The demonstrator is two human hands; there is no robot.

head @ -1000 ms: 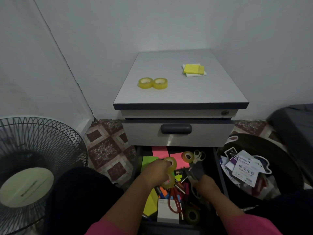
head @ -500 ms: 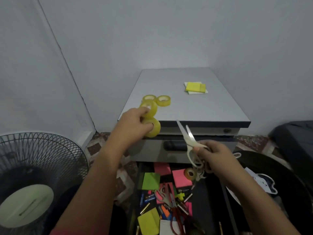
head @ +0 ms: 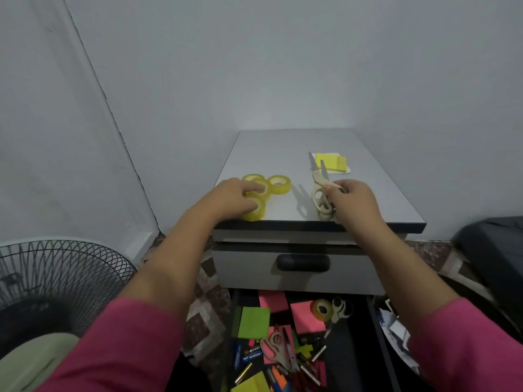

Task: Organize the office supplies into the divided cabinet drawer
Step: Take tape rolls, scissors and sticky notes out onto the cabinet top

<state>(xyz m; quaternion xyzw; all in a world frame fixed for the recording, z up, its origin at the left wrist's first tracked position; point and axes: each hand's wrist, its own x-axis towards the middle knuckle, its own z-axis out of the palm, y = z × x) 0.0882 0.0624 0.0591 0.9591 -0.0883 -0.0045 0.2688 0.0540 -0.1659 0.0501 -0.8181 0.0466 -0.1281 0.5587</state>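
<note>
My left hand [head: 236, 197] grips two yellow tape rolls [head: 257, 213] that touch the front left of the grey cabinet top [head: 376, 193]. Two more tape rolls [head: 279, 184] lie just behind them. My right hand [head: 353, 203] holds beige scissors [head: 319, 190] by the handles, low over the cabinet top, blades pointing away toward the yellow sticky notes [head: 331, 162]. Below, the open bottom drawer [head: 379, 343] holds a jumble: green sticky notes [head: 254, 322], pink sticky notes [head: 304, 318], another tape roll [head: 321, 309], more scissors [head: 276, 349], batteries and pens.
The upper drawer with a dark handle [head: 302, 263] is closed. A floor fan [head: 56, 281] stands at the left near the wall. A dark round bin [head: 478, 301] with paper packets [head: 396, 332] sits right of the drawer. Patterned floor tiles show on the left.
Both hands rose from the open drawer to the cabinet top. The left brought two tape rolls down beside the two there; the right carried the scissors up near the yellow notes.
</note>
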